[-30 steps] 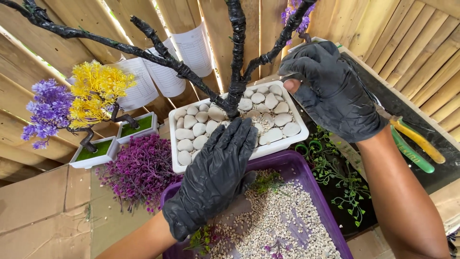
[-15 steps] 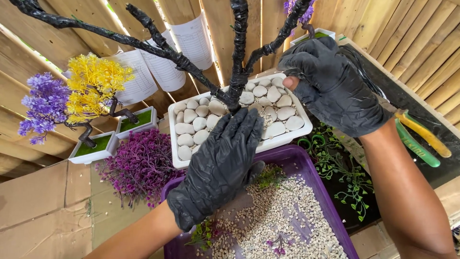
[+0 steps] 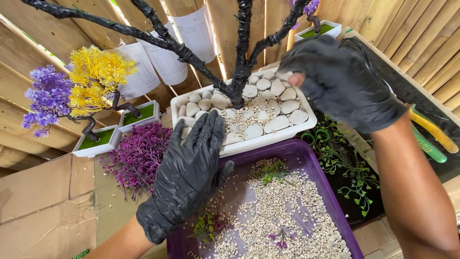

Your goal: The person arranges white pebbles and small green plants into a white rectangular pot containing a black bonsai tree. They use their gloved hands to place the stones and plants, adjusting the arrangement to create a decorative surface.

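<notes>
A white rectangular pot (image 3: 274,139) holds white pebbles, fine gravel and a bare tree trunk wrapped in black tape (image 3: 238,93). My left hand (image 3: 187,175), in a black glove, lies flat with fingers spread on the pot's front rim and the nearest pebbles. My right hand (image 3: 341,81), also gloved, hovers over the pot's right end with its fingers bunched together. A torn fingertip shows there, and I see nothing in the fingers. Just in front of the pot is a purple tray (image 3: 334,194) of small gravel with a few plastic sprigs.
Two small artificial trees, yellow (image 3: 98,76) and purple (image 3: 48,96), stand in white pots at left above a purple foliage bunch (image 3: 139,156). Paper sheets (image 3: 191,29) hang on the wooden slat wall. Green sprigs (image 3: 347,170) and yellow and green pliers (image 3: 433,136) lie at right. Cardboard (image 3: 43,201) covers the front left.
My right hand has come down from the branches to just over the pot's right end. My left hand has stayed on the pot's front rim.
</notes>
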